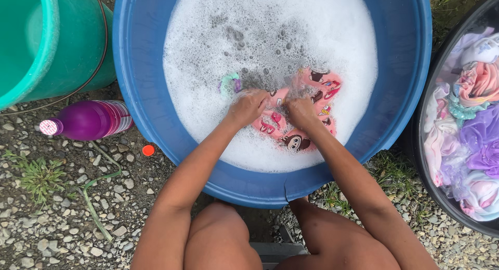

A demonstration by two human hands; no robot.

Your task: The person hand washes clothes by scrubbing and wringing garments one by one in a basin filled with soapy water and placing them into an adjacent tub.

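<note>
Fingers of our left hand (pixel 248 106) and right hand (pixel 300 112) clench the pink printed garment (pixel 306 114) amid suds inside the blue basin (pixel 140 93); rough scrubbing could stretch its print.

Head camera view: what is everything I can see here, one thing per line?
Blue basin: one, blue, centre, full of white suds.
Pink cloth: one, pink with cartoon prints, in the suds.
Small cloth: one, green and purple, in the suds, left of the hands.
Green bucket: one, top left.
Purple bottle: one, lying on gravel, left of the basin.
Orange cap: one, on gravel.
Black tub: one, right edge, holding pastel laundry.
Left hand: gripping the pink cloth.
Right hand: gripping the pink cloth.
</note>
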